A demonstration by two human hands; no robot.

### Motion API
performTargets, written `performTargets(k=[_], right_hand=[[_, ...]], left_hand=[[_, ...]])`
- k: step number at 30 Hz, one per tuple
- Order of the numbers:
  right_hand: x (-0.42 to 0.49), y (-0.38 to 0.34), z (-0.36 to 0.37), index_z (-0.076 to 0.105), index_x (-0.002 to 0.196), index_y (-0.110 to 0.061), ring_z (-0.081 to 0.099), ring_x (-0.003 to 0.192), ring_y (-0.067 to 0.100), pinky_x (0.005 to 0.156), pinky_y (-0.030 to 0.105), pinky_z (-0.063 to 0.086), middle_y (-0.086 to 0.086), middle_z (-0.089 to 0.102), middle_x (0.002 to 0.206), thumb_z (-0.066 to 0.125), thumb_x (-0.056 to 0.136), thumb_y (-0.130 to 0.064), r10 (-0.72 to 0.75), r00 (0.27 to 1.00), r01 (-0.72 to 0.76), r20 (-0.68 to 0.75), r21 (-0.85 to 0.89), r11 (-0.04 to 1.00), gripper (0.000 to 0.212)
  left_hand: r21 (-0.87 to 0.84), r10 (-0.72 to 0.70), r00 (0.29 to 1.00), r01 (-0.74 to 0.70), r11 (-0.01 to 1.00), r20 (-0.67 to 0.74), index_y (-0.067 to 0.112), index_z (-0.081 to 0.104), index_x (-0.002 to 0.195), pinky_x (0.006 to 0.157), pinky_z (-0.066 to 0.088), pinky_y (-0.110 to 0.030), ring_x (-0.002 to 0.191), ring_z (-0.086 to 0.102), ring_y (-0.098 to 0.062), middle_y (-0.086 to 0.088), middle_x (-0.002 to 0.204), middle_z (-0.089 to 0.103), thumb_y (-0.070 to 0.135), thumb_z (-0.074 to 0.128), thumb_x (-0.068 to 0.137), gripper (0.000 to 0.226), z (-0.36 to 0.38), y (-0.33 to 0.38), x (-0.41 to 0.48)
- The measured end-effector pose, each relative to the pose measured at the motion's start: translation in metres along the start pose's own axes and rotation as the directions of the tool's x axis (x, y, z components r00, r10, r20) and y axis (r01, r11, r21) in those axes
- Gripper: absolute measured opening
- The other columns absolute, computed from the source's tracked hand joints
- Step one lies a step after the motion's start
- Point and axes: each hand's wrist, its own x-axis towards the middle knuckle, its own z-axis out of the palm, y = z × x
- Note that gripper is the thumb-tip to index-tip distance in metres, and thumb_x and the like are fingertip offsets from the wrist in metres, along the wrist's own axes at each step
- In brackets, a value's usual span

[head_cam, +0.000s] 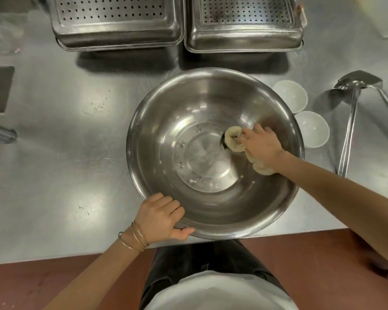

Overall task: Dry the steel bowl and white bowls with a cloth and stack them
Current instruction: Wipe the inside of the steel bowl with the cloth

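Right hand (263,147) clutching cloth (233,139) inside steel bowl (179,121) (left hand (160,217) gripping rim)

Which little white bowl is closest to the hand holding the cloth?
The nearer round white bowl, beside the right hand and its crumpled beige cloth. The other white bowl sits farther back.

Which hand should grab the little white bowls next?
Probably the right hand: it holds the cloth and the white bowls sit just beyond it. The left hand grips the steel bowl at its near-left rim.
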Motion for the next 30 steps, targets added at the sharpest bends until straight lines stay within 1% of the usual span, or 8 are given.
performTargets(k=[3,6,11,15,18,21,25,30], right_hand=[[-0.006,-0.017,0.0,0.038,0.132,-0.015,0.048,0.106,0.031,0.08,0.039,0.045,0.008,0.041,0.13,0.046,0.09,-0.013,0.088,0.996,-0.087,0.022,-0.028,0.996,0.043],[-0.034,-0.047,0.002,0.032,0.137,-0.013,0.054,0.103,0.033,0.071,0.036,0.044,0.01,0.041,0.131,0.044,0.092,-0.017,0.076,0.985,-0.096,0.153,0.126,0.987,0.047],[-0.063,-0.088,-0.027,0.055,0.119,-0.026,0.058,0.095,0.026,0.074,0.036,0.045,0.002,0.056,0.111,0.05,0.087,-0.037,-0.322,0.924,0.146,0.206,0.589,0.795,0.034],[-0.083,-0.089,-0.067,0.064,0.099,-0.037,0.054,0.081,0.014,0.064,0.029,0.039,-0.008,0.062,0.086,0.058,0.079,-0.037,-0.418,0.894,0.206,0.162,0.68,0.704,0.021],[-0.111,-0.057,-0.063,0.056,0.067,-0.037,0.053,0.068,0.012,0.054,0.026,0.039,-0.01,0.054,0.07,0.052,0.071,-0.026,-0.309,0.934,0.155,0.181,0.573,0.805,0.012],[-0.134,-0.001,-0.039,0.065,0.096,-0.042,0.059,0.091,0.017,0.073,0.029,0.046,-0.012,0.06,0.098,0.055,0.079,-0.031,-0.03,0.999,0.011,0.035,0.44,0.898,0.023],[-0.143,0.035,-0.014,0.071,0.1,-0.027,0.059,0.088,0.03,0.065,0.038,0.052,0.001,0.065,0.103,0.075,0.073,-0.028,0.334,0.904,-0.145,-0.267,0.543,0.827,0.027],[-0.147,-0.011,-0.002,0.072,0.094,-0.03,0.061,0.08,0.022,0.061,0.027,0.049,-0.005,0.067,0.096,0.065,0.071,-0.043,0.356,0.851,-0.013,-0.387,0.661,0.75,0.028]], left_hand=[[0.01,0.017,1.0,-0.017,1.0,0.015,0.016,0.055,0.049,0.043,0.032,-0.024,0.042,0.041,-0.014,0.004,0.047,0.045,0.051,0.041,0.086,0.052,0.0,-0.005,-0.001],[0.028,0.037,0.999,-0.038,0.999,0.03,0.016,0.054,0.05,0.044,0.031,-0.025,0.042,0.041,-0.015,0.003,0.048,0.045,0.049,0.039,0.086,0.051,-0.002,-0.011,-0.001],[0.035,0.056,0.998,-0.057,0.998,0.026,0.015,0.053,0.049,0.042,0.032,-0.026,0.042,0.041,-0.016,0.002,0.047,0.044,0.047,0.039,0.085,0.05,-0.003,-0.014,0.002],[0.029,0.076,0.997,-0.077,0.997,0.019,0.015,0.051,0.047,0.042,0.033,-0.026,0.041,0.041,-0.017,0.001,0.046,0.043,0.046,0.039,0.087,0.052,-0.005,-0.018,0.003],[0.006,0.116,0.993,-0.116,0.993,0.021,0.014,0.052,0.048,0.042,0.035,-0.025,0.04,0.042,-0.017,0.0,0.047,0.044,0.045,0.039,0.087,0.052,-0.009,-0.029,0.001],[-0.004,0.16,0.986,-0.16,0.987,0.039,0.014,0.053,0.049,0.044,0.035,-0.024,0.041,0.043,-0.017,0.0,0.047,0.045,0.044,0.039,0.088,0.051,-0.012,-0.039,0.001],[-0.043,0.146,0.984,-0.142,0.989,0.103,0.015,0.053,0.051,0.047,0.037,-0.025,0.043,0.046,-0.018,0.001,0.05,0.048,0.042,0.035,0.091,0.052,-0.016,-0.039,0.008],[-0.153,0.027,0.976,0.006,0.988,0.214,0.021,0.07,0.081,0.057,0.046,-0.025,0.061,0.062,-0.016,0.006,0.071,0.066,0.053,0.033,0.091,0.05,-0.017,0.014,0.026]])
